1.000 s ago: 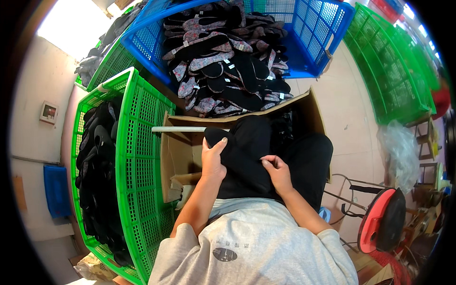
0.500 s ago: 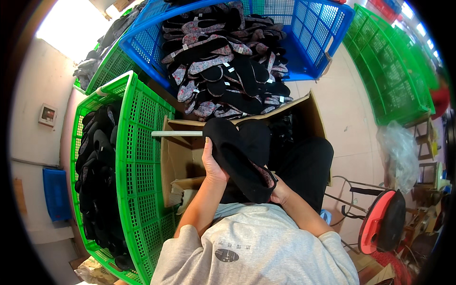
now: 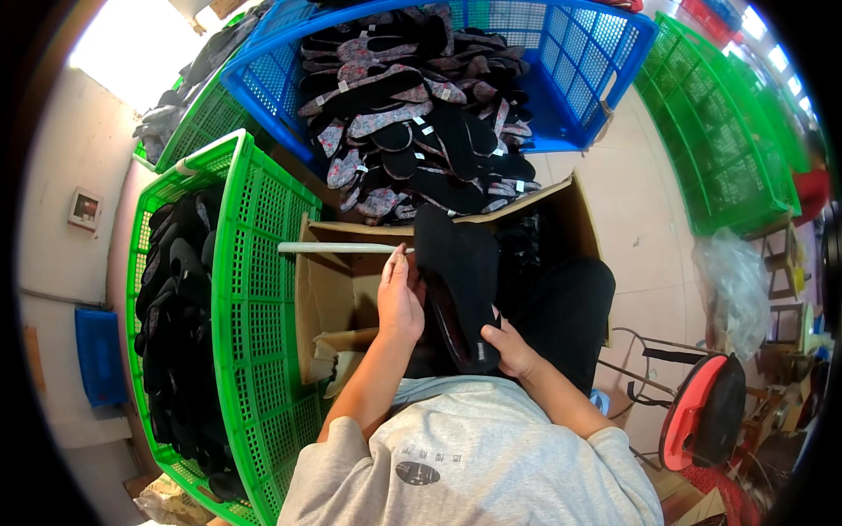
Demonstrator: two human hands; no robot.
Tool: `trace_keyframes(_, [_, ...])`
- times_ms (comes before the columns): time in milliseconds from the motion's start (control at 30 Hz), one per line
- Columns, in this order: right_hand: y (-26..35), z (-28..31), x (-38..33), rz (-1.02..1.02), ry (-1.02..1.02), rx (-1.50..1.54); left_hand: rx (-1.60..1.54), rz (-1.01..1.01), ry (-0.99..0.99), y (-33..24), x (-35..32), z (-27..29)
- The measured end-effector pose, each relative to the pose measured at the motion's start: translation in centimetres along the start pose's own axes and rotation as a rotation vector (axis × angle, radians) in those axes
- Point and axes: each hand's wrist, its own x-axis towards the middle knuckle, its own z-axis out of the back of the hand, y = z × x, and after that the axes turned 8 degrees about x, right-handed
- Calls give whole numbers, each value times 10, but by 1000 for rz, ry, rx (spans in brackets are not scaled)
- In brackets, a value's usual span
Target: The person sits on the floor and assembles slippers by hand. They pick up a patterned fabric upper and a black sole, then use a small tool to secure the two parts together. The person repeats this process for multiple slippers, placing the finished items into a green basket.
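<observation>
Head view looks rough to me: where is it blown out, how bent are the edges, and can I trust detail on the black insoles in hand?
Head view: window patch at top left is blown out white; fisheye bends the green crate and blue crate rims, with black corners; the black insoles between left hand and right hand are sharp but so dark that surface detail is lost.

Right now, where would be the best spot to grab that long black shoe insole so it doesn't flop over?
Probably at its two ends. The black insole is long, flat and bendy, standing tilted over the cardboard box. The left hand comes from its left edge near the upper part, the right hand cups the lower end from below. Holding both ends should keep it straight.
</observation>
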Motion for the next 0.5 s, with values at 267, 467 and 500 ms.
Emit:
trace_keyframes(267, [4, -9, 4, 416, -170, -665, 25, 165, 179, -7, -35, 3])
trace_keyframes(467, [5, -13, -2, 432, -189, -860, -371, 397, 526, -12, -27, 4])
trace_keyframes(500, [7, -14, -2, 415, -184, -841, -497, 426, 615, -6, -19, 10])
